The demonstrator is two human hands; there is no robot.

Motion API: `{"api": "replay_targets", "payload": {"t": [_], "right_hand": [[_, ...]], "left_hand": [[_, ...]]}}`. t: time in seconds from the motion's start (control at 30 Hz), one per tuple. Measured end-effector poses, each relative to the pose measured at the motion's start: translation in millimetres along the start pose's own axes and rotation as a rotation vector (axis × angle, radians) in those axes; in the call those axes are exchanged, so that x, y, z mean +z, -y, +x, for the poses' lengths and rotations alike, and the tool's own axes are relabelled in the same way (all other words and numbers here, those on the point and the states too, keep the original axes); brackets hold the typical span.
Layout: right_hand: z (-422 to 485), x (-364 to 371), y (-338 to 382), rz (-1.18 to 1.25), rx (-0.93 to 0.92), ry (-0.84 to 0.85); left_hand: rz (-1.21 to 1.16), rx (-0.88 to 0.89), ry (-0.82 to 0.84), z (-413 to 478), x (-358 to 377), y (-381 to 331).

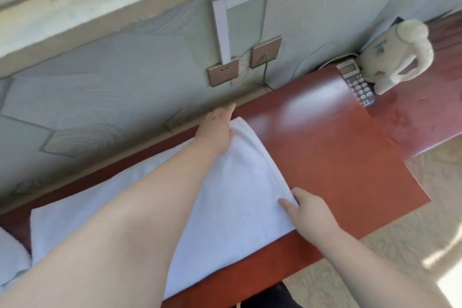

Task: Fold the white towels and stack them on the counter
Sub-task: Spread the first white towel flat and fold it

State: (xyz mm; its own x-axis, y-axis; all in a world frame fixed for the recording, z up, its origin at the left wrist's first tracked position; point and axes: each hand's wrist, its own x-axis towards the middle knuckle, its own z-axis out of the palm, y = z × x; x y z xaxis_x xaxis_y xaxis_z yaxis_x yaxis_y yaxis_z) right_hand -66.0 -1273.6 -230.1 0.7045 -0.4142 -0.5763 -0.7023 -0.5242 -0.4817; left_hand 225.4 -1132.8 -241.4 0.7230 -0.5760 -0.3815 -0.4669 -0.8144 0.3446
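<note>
White towel point(225, 195) spread flat on the red-brown surface point(325, 145) below the wall socket point(223, 72), left hand point(217, 130) pinching the corner nearest the socket, right hand point(310, 210) pinching the corner farther from the socket, telephone point(357, 85) and cream kettle point(397, 55) right of the socket

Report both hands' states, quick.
Left hand: grips the far corner of the white towel.
Right hand: pinches the towel's near corner.
</note>
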Motion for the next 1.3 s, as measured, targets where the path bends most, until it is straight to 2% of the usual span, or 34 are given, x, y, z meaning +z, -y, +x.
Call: {"api": "replay_targets", "payload": {"t": [0.17,0.33,0.4,0.57,0.67,0.77,0.93,1.13,1.3], "right_hand": [[-25,9,-20,-0.151,-0.114,-0.099],[-30,11,-32,-0.173,-0.223,-0.207],[-31,8,-34,-0.21,-0.296,-0.236],[-39,-2,-41,-0.342,-0.459,-0.142],[-41,-4,-50,-0.302,-0.318,-0.019],[-40,-5,-53,-0.082,-0.151,0.138],[-38,-9,-50,0.2,-0.032,0.341],[-38,-8,-45,0.296,0.044,0.344],[-37,-4,-49,0.295,0.055,0.31]], "left_hand": [[-0.014,-0.12,0.128,20,-18,-20],[-0.277,-0.012,0.002,20,-19,-22],[-0.352,0.036,0.014,17,-25,-24],[-0.298,0.073,0.177,-10,-30,-13],[-0.202,0.081,0.159,-27,-24,-3],[-0.102,0.109,0.126,-20,-20,-5],[-0.024,0.192,0.048,1,-18,-21],[0.072,0.169,0.154,13,-13,-37],[0.025,0.106,0.133,11,-12,-42]]}}
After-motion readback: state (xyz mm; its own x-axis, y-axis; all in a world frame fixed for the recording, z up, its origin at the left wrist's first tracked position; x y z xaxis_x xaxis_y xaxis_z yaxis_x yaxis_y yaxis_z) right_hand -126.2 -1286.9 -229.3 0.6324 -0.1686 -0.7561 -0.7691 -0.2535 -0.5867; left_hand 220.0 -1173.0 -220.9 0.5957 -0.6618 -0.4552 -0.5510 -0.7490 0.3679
